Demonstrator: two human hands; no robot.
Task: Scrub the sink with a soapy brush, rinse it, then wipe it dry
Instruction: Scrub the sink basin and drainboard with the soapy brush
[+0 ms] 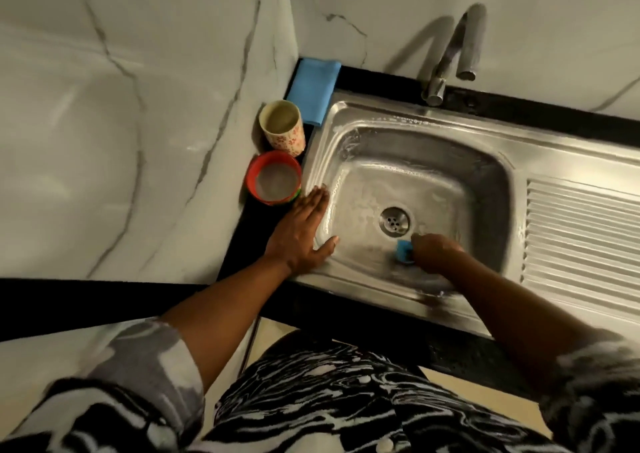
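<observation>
Head view: looking down on a steel sink (377,108) set in a black counter (239,255), in the corner of two marble-patterned walls (138,113).
Sink: one basin, its floor and left wall streaked with pale, wet suds – the near wall is blurred.
Brush: a small blue brush (403,250) down on the basin floor, just on the near side of the drain (394,221); only its blue top shows.
Right hand: the right hand (434,253) is inside the basin with its fingers curled round the brush, gripping it; hand and brush are slightly smeared.
Left hand: the left hand (301,234) lies flat on the sink's left rim, fingers straight and together, thumb spread toward the basin – it holds nothing.
Drainboard: a ribbed steel drainboard (581,241) joins the basin on the right.
Tap: a metal tap (446,58) rises from the back edge, its spout turned to the right.
Cloth: a folded blue cloth (313,89) lies in the far left corner of the counter, beside the sink's back corner.
Cup: a cream cup with small red flowers (282,129) stands upright just in front of the cloth.
Tub: a round red-rimmed tub (273,182) sits in front of the cup, close to the left hand's fingertips.
Sleeves: patterned grey and black sleeves (149,359) are pushed up both forearms.
</observation>
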